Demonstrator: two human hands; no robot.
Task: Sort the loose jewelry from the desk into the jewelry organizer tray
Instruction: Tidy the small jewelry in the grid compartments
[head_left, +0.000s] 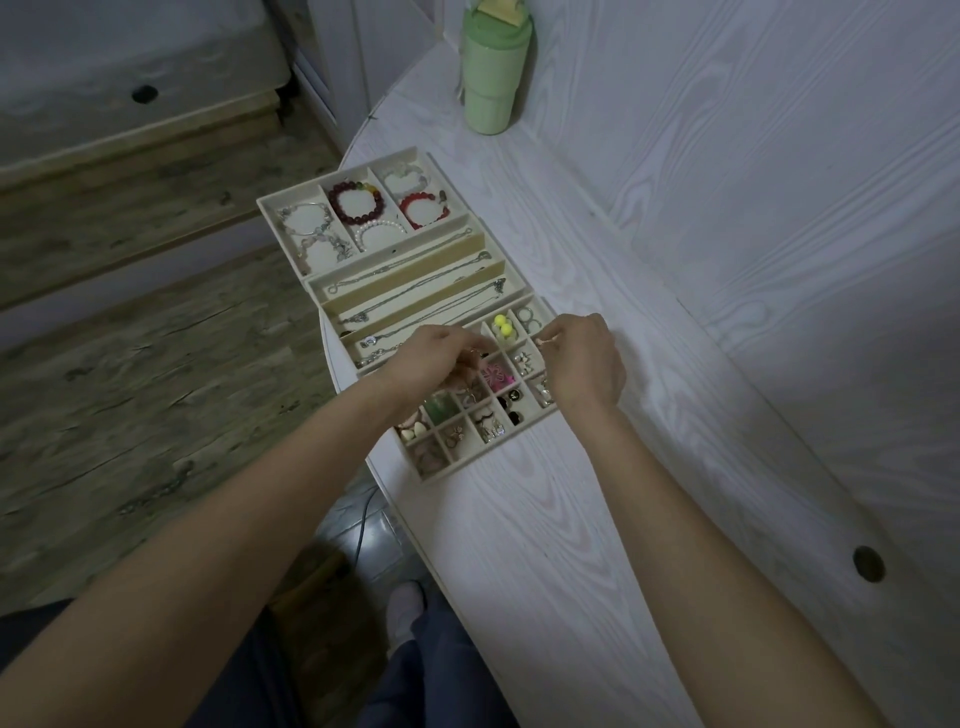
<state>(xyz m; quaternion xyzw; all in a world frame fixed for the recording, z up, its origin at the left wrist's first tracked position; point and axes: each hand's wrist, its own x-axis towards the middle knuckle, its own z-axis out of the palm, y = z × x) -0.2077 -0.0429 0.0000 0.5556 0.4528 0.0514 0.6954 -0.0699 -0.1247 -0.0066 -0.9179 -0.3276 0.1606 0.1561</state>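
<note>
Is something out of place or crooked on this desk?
Yes. The jewelry tray lies crooked on the desk, and its left part hangs past the desk edge, over the floor. The jewelry inside looks sorted, nothing spilled.

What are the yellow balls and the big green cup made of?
The yellow balls look like smooth plastic or painted beads: bright neon and evenly round, though they are too small to be sure. The green cup seems to be matte plastic, with a pale, dull surface and no shine.

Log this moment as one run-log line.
left hand: pinches small ring over grid section | right hand: pinches small piece at tray edge | jewelry organizer tray: mostly filled | desk: no loose jewelry seen
</note>
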